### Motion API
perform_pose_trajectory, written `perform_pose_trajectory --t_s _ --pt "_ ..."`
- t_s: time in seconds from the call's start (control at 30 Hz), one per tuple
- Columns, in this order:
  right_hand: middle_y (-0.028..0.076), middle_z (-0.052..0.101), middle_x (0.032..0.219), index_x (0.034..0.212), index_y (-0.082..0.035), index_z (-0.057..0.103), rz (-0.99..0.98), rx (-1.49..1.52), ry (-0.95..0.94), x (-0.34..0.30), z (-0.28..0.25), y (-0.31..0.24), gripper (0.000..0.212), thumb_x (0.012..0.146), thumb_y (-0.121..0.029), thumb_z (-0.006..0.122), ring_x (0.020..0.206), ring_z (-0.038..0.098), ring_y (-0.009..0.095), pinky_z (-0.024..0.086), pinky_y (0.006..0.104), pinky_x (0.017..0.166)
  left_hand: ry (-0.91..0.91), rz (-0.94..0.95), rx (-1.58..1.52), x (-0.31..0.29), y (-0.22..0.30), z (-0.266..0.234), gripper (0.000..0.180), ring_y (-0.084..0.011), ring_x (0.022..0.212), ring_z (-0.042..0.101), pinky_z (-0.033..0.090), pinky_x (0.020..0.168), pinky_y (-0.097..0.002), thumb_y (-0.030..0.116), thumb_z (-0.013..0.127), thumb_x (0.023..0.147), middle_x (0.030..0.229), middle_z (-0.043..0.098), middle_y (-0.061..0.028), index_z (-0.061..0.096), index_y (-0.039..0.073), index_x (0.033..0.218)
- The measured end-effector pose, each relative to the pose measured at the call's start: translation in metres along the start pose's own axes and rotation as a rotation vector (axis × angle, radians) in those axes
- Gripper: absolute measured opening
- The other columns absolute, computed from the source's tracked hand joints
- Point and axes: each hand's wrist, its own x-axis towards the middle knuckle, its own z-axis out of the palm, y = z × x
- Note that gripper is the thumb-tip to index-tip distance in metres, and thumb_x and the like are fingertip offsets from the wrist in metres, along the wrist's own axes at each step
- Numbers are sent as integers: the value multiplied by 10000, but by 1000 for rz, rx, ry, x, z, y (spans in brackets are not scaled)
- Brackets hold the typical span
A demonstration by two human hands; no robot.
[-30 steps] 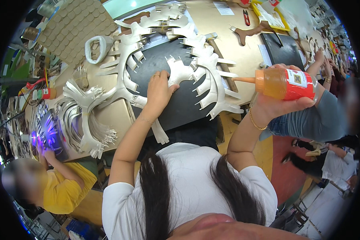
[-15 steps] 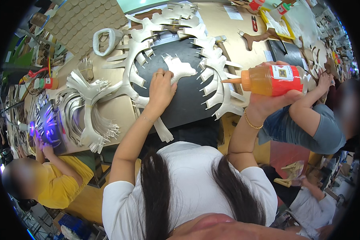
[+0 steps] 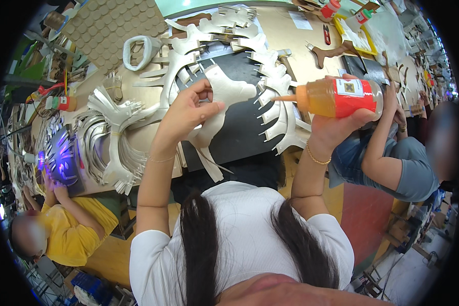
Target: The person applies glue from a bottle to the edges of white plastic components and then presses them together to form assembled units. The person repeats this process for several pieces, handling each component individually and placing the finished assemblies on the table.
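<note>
The left hand (image 3: 184,113) is pinching a white branching piece (image 3: 234,93) by its left edge, the thumb lying over it and the fingertips partly hiding behind, so how firmly they are pressing I cannot tell. The piece is sitting over the black mat (image 3: 247,135), in front of the person, its rounded right end pointing toward the bottle. It is looking thin, light and flexible, like leather or something leatherlike, probably bending rather than breaking; a hold on the broad middle or the plain edge would likely be steadier than one on the narrow prongs. The right hand (image 3: 334,125) is wrapping round the orange-red squeeze bottle (image 3: 341,98), fingers over the top and thumb along the underside, and its smooth, soft-looking wall will probably yield to a hard grip. The bottle is lying nearly level, its nozzle (image 3: 285,98) aiming left, near the piece. Both elbows are bending, the forearms reaching forward and the left wrist turning inward
</note>
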Motion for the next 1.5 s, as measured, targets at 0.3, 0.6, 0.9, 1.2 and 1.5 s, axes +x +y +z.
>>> perform_pose_trajectory --t_s 0.3,0.6,0.9,1.2,1.5 --pt "119 569 1011 1134 7 423 -93 -3 -90 -10 28 -4 881 684 -748 477 894 630 231 552 382 780 64 175 -151 -37 30 22 474 -84 837 598 408 549 -162 38 646 791 1058 563 -87 450 -15 1219" --pt "120 575 994 1133 0 426 -112 -73 -90 -14 34 -3 909 644 -763 503 920 624 226 546 380 792 66 170 -110 -40 30 17 463 -56 806 590 350 461 -144 49 642 798 1019 573 -74 452 -12 1216" --pt "117 515 1055 1145 11 413 -86 -93 -285 -27 47 -4 942 615 -756 544 918 618 266 544 404 783 67 155 -110 -36 26 16 413 -27 720 559 335 446 -150 73 650 795 955 557 -41 474 -15 1159" --pt "144 506 1117 1234 -21 358 -148 75 -253 -19 38 2 894 642 -583 721 972 585 257 514 398 834 111 176 -137 -36 23 9 442 -47 749 580 373 495 -154 55 645 798 967 561 -52 462 -20 1193" --pt "80 596 926 1128 -91 464 740 686 -227 -5 29 24 664 812 -675 435 752 616 250 537 481 720 187 254 -195 -43 24 -11 474 -118 906 576 466 767 -236 50 658 785 1045 574 -91 463 -16 1212"
